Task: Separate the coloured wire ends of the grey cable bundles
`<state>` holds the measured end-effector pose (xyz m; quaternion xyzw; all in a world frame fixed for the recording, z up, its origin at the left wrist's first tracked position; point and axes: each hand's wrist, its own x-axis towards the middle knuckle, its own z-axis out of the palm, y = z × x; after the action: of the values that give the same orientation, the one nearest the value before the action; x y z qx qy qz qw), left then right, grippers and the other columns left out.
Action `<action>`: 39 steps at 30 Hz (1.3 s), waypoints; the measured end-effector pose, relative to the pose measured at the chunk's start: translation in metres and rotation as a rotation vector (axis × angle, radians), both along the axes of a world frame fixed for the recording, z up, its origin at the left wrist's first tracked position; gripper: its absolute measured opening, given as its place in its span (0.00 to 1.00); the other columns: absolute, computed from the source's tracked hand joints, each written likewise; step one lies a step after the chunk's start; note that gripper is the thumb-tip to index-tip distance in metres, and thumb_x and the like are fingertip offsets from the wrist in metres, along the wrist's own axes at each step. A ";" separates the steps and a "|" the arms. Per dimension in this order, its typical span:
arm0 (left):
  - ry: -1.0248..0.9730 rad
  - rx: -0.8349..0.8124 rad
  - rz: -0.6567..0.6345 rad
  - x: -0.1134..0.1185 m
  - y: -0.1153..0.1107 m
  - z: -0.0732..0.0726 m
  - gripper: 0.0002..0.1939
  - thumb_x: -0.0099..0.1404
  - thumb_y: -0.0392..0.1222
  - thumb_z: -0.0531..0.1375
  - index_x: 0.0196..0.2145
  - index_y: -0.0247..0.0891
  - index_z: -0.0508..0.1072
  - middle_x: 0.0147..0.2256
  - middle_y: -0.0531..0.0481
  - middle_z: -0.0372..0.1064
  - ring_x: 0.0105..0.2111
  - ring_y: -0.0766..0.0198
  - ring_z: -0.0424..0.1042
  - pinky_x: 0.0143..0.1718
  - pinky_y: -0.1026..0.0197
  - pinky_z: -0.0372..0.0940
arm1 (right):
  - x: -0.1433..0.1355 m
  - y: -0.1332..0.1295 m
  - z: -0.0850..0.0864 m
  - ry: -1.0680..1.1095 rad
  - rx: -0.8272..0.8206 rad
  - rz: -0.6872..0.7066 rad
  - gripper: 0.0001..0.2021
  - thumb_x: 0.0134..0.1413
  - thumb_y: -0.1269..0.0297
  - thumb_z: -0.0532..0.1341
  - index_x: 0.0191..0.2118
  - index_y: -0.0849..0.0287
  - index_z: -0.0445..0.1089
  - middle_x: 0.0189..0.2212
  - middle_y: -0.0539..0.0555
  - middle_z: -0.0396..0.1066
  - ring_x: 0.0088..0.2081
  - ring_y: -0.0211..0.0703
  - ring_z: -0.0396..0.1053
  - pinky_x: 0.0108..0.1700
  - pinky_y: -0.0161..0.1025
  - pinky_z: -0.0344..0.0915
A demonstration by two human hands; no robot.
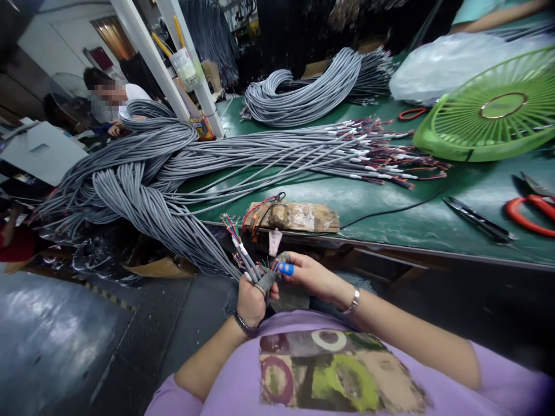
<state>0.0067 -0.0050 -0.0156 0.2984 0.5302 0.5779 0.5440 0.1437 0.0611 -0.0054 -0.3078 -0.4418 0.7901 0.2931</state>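
Close to my body, just off the table's front edge, my left hand [255, 299] is closed around several grey cables [248, 263]. Their stripped ends, with thin coloured wires [231, 226], point up and away from me. Beside it my right hand [299, 270] pinches at the fine wires between the two hands; which wires it holds is too small to make out. Grey covers sit on some fingers, and blue tape wraps one right finger. A wooden block [310, 216] with a clamp-like piece and a red wire lies on the table edge just beyond my hands.
Bundled grey cables [260, 151] run across the green table [381, 202], with coiled cables [312, 92] behind. To the right are a green fan [498, 110], black-handled tweezers or cutters [479, 219], red-handled pliers [531, 211] and a plastic bag [442, 66]. Another person [108, 95] sits at far left.
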 end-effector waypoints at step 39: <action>-0.139 0.054 0.110 -0.001 0.001 0.009 0.17 0.47 0.49 0.68 0.23 0.35 0.68 0.16 0.56 0.65 0.14 0.72 0.61 0.13 0.69 0.58 | -0.003 0.019 -0.013 0.042 -0.183 -0.191 0.21 0.50 0.44 0.60 0.28 0.61 0.68 0.23 0.50 0.67 0.20 0.31 0.57 0.25 0.33 0.60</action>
<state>0.0054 -0.0035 -0.0068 0.2422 0.4910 0.6404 0.5386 0.1403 0.0805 -0.0184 -0.3574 -0.3302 0.8019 0.3467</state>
